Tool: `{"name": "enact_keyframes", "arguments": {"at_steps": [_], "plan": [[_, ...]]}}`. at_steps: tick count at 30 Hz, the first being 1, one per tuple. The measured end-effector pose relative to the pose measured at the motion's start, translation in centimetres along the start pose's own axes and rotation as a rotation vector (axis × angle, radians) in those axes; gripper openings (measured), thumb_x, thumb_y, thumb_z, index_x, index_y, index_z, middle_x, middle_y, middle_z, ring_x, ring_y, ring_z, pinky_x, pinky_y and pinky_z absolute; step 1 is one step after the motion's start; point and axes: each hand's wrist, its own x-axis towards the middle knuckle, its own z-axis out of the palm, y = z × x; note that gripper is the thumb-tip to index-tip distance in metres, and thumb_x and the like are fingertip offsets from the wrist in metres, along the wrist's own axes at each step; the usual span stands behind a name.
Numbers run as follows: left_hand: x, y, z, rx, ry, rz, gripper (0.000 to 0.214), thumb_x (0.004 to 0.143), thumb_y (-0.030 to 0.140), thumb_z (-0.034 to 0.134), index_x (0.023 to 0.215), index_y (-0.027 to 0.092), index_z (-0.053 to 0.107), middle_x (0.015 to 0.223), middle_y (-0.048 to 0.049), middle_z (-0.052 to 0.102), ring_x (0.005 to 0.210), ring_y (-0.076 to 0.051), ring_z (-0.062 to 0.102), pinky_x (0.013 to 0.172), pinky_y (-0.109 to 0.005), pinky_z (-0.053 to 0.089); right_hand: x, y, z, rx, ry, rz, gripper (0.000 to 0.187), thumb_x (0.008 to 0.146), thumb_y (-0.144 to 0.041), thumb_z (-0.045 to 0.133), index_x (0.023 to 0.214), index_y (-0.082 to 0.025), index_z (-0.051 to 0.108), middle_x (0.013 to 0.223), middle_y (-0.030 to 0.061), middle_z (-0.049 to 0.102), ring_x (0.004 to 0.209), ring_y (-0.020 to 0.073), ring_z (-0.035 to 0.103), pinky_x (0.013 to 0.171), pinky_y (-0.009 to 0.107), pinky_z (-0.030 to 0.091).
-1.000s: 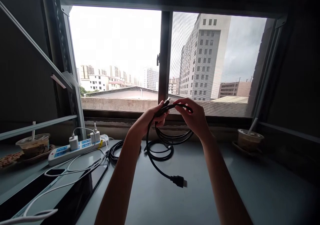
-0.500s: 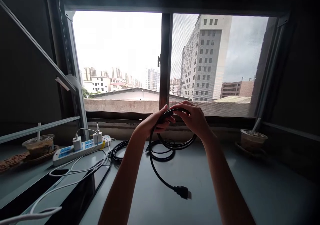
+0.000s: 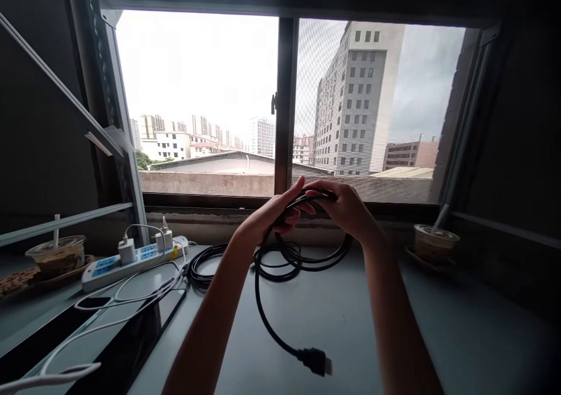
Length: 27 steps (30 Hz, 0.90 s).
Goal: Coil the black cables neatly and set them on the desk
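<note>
A black HDMI cable [image 3: 262, 301] is looped between my two hands above the desk. My left hand [image 3: 283, 211] is closed around the left side of the loops, thumb on top. Fingers bent over the upper part of the coil, my right hand [image 3: 339, 202] grips it from the right. The loops sag below both hands. One free end hangs down toward me, and its HDMI plug [image 3: 314, 361] points right, low over the desk. Behind the held loops lies a black coiled cable [image 3: 278, 275], with another black cable coil [image 3: 204, 269] left of it.
A white power strip [image 3: 142, 257] with two chargers and white cords stands at left, near dark flat devices [image 3: 131, 339]. Plastic cups with straws stand at far left [image 3: 59, 257] and right [image 3: 433, 243]. A window [image 3: 284, 108] rises behind the desk [image 3: 350, 313].
My right hand has shifted slightly right and down, and the held loops have widened. The hanging plug is lower and nearer me. The whole view has moved a little.
</note>
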Motion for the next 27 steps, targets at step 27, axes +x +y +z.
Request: {"name": "enact_keyframes", "arguments": {"at_steps": [27], "plan": [[-0.5, 0.0, -0.5, 0.700, 0.632, 0.417, 0.037, 0.060, 0.047, 0.067, 0.052, 0.011, 0.063, 0.040, 0.0037, 0.037, 0.042, -0.005, 0.031, 0.040, -0.020, 0.020, 0.0, 2.4, 2.7, 0.006, -0.170, 0.162, 0.030, 0.077, -0.045, 0.053, 0.073, -0.015, 0.059, 0.065, 0.0003, 0.058, 0.060, 0.0114, 0.054, 0.055, 0.023, 0.042]]}}
